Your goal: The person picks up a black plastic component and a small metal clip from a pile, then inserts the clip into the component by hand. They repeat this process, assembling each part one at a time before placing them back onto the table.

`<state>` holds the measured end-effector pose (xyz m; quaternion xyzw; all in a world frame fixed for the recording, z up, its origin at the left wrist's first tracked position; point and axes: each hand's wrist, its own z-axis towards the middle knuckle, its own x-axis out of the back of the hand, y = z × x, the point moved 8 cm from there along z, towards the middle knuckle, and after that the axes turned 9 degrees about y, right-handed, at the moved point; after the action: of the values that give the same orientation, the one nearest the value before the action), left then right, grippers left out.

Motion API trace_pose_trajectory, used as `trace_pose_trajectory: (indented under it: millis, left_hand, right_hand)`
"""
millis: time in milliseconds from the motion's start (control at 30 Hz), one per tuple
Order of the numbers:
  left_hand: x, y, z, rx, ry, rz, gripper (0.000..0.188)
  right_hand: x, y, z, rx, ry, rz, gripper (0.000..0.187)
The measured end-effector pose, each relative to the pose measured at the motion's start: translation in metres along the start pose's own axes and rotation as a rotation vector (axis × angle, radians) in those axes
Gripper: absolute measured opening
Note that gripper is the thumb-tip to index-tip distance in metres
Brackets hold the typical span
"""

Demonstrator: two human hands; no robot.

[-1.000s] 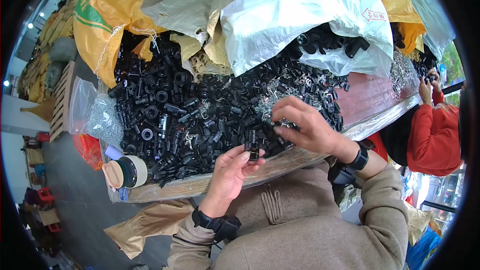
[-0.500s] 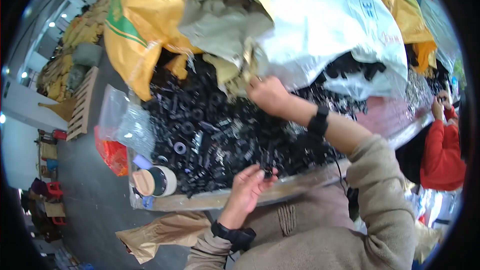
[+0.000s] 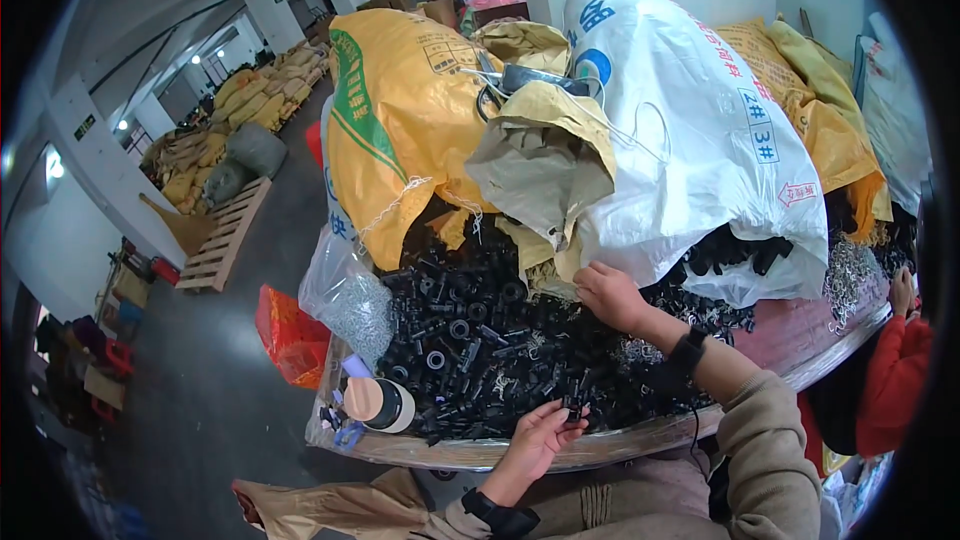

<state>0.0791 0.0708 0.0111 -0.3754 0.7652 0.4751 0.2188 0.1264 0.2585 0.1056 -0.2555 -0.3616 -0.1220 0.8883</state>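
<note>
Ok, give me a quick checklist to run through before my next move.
1. Left hand gripping the black part: ok, held between thumb and fingers.
2. Right hand holding a piece: cannot tell; its fingertips are too indistinct.
3. Loose black pieces nearby: ok, heaped in front of you.
4. Silvery pieces separate from the black ones: not ok, some are mixed in.
5. Lid on the cup: ok, it's on.

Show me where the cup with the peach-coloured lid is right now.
In the head view, the cup is at the near left corner of the table, left of the left hand, beside the black parts and below the clear bag.
</note>
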Motion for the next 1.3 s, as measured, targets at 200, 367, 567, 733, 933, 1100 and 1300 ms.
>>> trace_pose_trajectory:
  millis: [200,367,567,733,933,1100,1300]
  left_hand:
    - [-0.009,-0.003,-0.004,-0.047,-0.011,-0.009,0.022]
    - [-0.036,-0.019,-0.011,0.012,-0.072,0.031,0.025]
    - [-0.049,-0.037,-0.005,0.013,-0.061,0.043,0.027]
    - [-0.056,-0.042,-0.002,0.025,-0.053,0.052,0.026]
    - [-0.059,-0.04,-0.004,0.045,-0.067,0.046,0.026]
    - [-0.053,-0.039,-0.006,0.058,-0.053,0.031,0.025]
    - [-0.05,-0.039,-0.01,0.089,-0.073,0.012,0.023]
  right_hand:
    - [0.035,-0.023,-0.048,-0.551,-0.226,0.888,0.012]
    - [0.054,-0.069,-0.098,-0.508,-0.291,1.155,0.008]
    - [0.069,-0.061,-0.121,-0.476,-0.181,1.064,0.007]
    - [0.08,-0.056,-0.13,-0.533,-0.112,1.08,0.006]
    - [0.077,-0.057,-0.135,-0.576,-0.13,1.12,0.006]
    - [0.07,-0.061,-0.137,-0.605,-0.149,1.137,0.006]
    - [0.066,-0.065,-0.137,-0.618,-0.16,1.162,0.006]
